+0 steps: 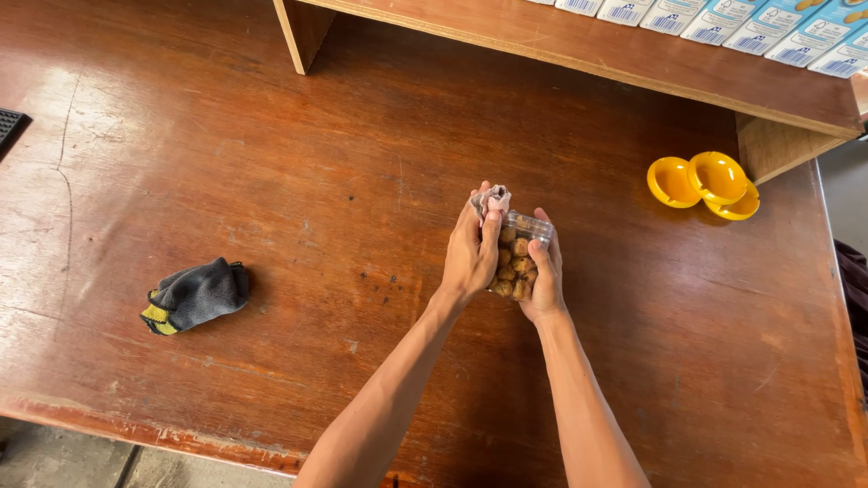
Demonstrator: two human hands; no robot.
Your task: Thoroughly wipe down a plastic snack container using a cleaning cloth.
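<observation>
Both hands meet over a wooden table (271, 181): the right hand (545, 280) cradles a clear tub of brown snacks (515, 262) to steady it, while the left hand (470, 258) presses a pale cloth (493, 199) against its top edge.

cloth (196, 295) lies on table (316, 163), left of jar (517, 262).

A: What is sitting in the middle?

B: A small clear plastic box (518, 258), full of round golden-brown snacks. It is tilting a little above the brown surface (271, 181).

A: And the cloth?

B: A small pale cloth (494, 199) is pressing against the box's far top corner.
</observation>
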